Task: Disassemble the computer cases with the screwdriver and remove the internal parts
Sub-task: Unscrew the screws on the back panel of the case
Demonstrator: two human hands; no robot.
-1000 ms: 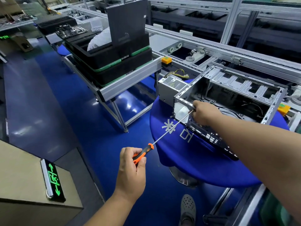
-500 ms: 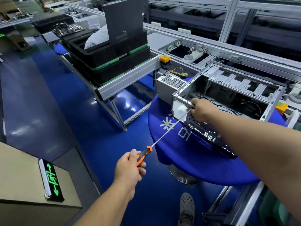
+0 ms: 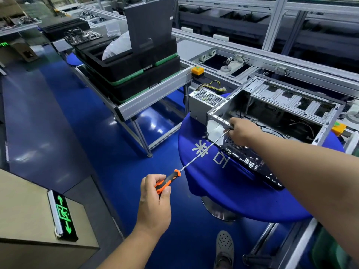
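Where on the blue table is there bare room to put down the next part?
Bare blue table shows between the computer case and the near rim, under the screwdriver. The far-left edge is crowded by the power supply.

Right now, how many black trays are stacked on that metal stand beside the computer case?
2 show plainly: the upper black tray sits on the lower black tray, both on the metal stand. More may be hidden behind the upright dark panel.

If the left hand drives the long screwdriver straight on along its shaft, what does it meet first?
Probably the open metal computer case: the screwdriver tip sits at its rear edge, by the right hand. Exact contact is hidden.
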